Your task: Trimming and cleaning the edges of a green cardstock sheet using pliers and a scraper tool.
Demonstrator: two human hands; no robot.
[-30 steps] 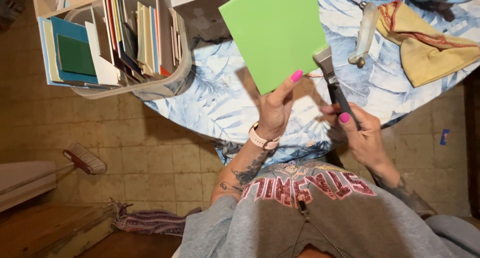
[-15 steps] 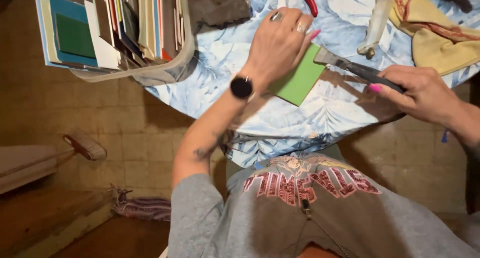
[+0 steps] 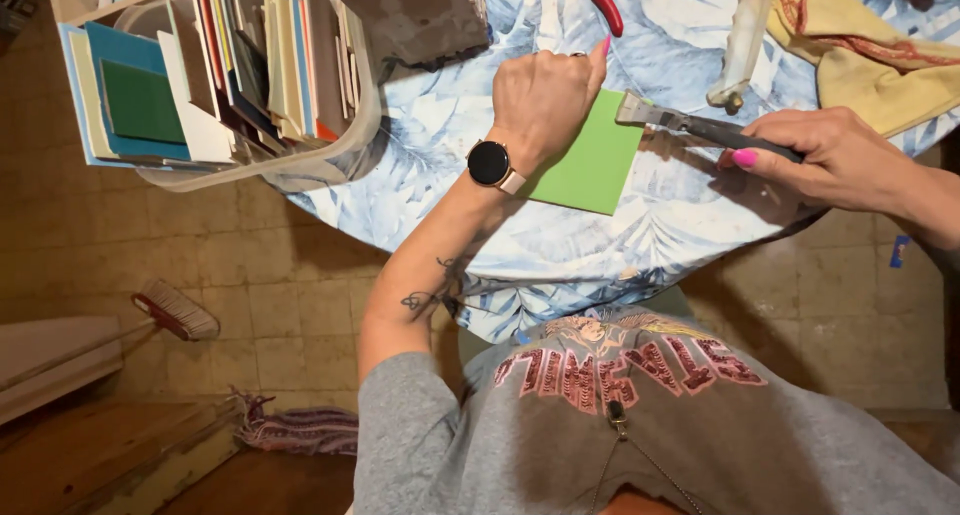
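- Pressing down on the green square sheet, the left hand lies curled with knuckles up and fingers bent over the sheet's upper edge; it pins the sheet against the table rather than gripping it, which would keep it from sliding under a tool.
- A black round watch sits on that wrist.
- The sheet lies flat on the leaf-patterned blue tablecloth, near the table's front edge, one corner pointing toward the person.
- The right hand is closed around the dark handle of a metal-headed hand tool, thumb laid along the shaft, seemingly to steady it; the tool's flat metal head touches the sheet's right edge.
- Beyond the hands lie one red-handled tool, only partly in view, one pale elongated glass-like object, and one yellow cloth with a red pattern, all well apart from the sheet.
- To the left, one clear plastic tub holds many upright coloured sheets, too tightly packed to count; stacked on edge, they can be leafed through.
- One dark square slab rests just beside the tub.
- On the floor: one brush and one striped rag.
- Counted: two hands, one green sheet, one held tool.
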